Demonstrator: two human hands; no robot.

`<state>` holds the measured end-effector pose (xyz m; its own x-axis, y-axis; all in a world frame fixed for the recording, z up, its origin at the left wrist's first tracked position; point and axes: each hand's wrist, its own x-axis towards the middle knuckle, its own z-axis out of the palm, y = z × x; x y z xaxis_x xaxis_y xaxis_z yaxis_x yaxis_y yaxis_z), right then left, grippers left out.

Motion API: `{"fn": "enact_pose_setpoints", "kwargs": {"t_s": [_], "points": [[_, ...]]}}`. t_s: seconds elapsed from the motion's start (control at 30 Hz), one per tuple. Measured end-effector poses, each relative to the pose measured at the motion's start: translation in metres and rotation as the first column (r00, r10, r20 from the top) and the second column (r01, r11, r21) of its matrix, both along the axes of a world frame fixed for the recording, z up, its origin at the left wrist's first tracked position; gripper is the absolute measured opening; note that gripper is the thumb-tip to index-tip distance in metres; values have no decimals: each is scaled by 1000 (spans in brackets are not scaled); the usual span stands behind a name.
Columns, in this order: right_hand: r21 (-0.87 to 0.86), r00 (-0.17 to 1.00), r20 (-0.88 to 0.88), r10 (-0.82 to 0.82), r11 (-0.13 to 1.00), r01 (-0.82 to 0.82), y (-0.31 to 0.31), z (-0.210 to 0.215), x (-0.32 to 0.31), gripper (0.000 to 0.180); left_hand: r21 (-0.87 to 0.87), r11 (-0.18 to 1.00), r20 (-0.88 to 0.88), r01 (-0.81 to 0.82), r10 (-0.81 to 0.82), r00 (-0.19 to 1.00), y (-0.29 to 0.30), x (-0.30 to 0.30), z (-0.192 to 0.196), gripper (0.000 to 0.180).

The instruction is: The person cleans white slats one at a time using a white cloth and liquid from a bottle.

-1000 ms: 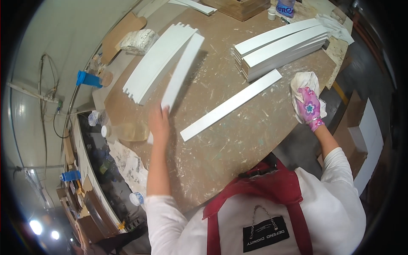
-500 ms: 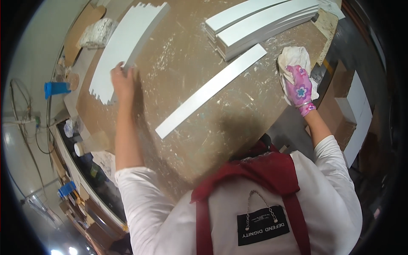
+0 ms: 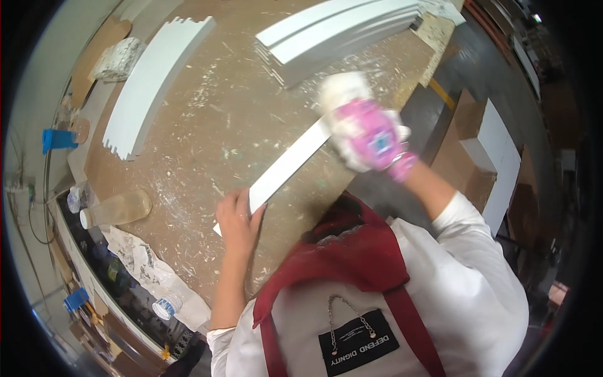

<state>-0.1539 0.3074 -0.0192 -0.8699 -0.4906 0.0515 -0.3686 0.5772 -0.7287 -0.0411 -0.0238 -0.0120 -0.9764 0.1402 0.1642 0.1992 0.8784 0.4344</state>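
A narrow white strip lies slantwise on the brown, paint-specked tabletop. At its near left end, my bare left hand grips it, thumb on one edge and fingers on the other. My right hand, in a pink flowered glove, is closed on a bunched white cloth. Cloth and glove are over the strip's far right end and hide most of it. Both are smeared by motion, and I cannot tell how firmly the cloth touches the strip.
White curved boards lie in a row at the left and in a stack at the far side. A bottle of yellowish liquid lies by the left edge. An open cardboard box stands beyond the table's right edge.
My left hand has come from the left row of boards to the strip's near end and taken hold. The right hand has brought the cloth leftward from the table's right edge onto the strip.
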Motion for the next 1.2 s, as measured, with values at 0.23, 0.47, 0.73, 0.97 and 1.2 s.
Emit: {"fn": "enact_pose_setpoints", "kwargs": {"t_s": [0.23, 0.47, 0.73, 0.97, 1.2], "points": [[659, 960, -229, 160, 752, 33, -73, -26, 6, 42, 33, 999, 22, 8, -9, 1000, 15, 26, -21, 48], [295, 865, -376, -333, 842, 453, 132, 39, -61, 24, 86, 986, 98, -146, 137, 986, -8, 45, 4, 65], [375, 938, -346, -26, 913, 164, 31, 24, -13, 22, 120, 970, 151, -211, 193, 970, -54, 89, -23, 58], [397, 821, -259, 509, 831, -390, -187, -28, 99, 27, 413, 833, 259, -367, 279, 925, -53, 88, -39, 77], [328, 802, -282, 526, 839, -435, -197, 0, 75, 15, 510, 782, 209, -358, 291, 934, -61, 95, -33, 79]]}}
